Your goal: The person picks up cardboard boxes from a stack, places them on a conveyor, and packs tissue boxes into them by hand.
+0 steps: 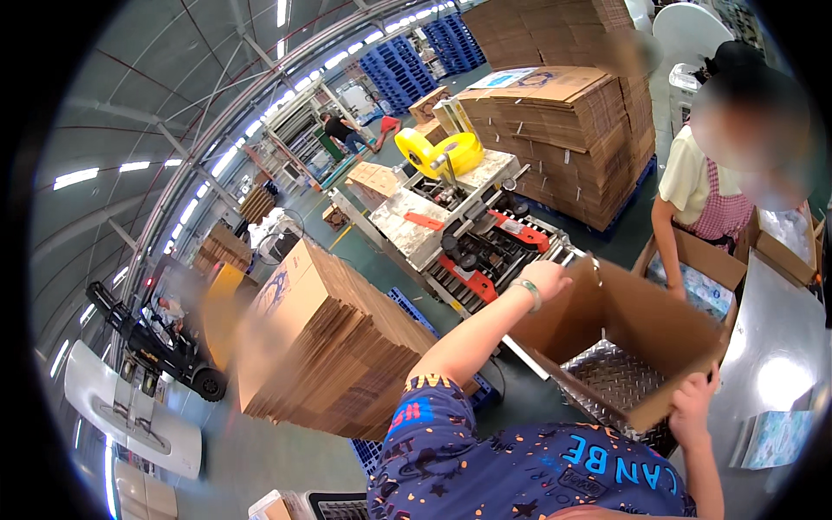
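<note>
A brown cardboard carton (652,319) stands in front of me, its top facing up. Through its open bottom shows a diamond-plate metal surface (609,374). My left hand (544,282), a bracelet at the wrist, is closed on the carton's far left rim. At the near right corner my right hand (692,404) grips the rim, fingers bent over the edge. Just past the carton sits a carton sealing machine (468,227) with red guides and a roll of yellow tape (463,154) on top.
At the right, a co-worker (706,186) reaches into another carton (730,262) holding blue-and-white packs. A shiny metal table (771,347) carries more packs (777,439). Stacks of flat cartons stand left (338,364) and behind (555,143). A forklift (169,334) is farther left.
</note>
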The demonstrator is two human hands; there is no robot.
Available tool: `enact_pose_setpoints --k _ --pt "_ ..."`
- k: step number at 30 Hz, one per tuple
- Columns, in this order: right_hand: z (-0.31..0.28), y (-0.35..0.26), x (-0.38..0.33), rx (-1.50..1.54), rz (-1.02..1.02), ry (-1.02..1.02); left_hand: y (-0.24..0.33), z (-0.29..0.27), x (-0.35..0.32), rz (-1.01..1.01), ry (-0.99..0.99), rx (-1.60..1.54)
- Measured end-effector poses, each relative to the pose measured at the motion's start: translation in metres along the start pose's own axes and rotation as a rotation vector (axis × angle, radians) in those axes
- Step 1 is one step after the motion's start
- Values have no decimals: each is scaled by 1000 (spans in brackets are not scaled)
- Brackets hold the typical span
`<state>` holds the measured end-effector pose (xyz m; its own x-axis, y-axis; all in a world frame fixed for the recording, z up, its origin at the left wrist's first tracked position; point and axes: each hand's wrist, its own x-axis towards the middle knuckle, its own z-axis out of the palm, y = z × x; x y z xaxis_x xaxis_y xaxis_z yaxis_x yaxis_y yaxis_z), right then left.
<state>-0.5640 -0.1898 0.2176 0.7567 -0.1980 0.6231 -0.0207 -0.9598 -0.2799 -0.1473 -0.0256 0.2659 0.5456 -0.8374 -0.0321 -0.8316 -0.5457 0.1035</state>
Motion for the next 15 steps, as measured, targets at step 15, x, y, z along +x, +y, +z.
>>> enact_pose_setpoints --k 15 --pt "104 117 -120 13 -112 -1182 199 174 -62 706 -718 -371"
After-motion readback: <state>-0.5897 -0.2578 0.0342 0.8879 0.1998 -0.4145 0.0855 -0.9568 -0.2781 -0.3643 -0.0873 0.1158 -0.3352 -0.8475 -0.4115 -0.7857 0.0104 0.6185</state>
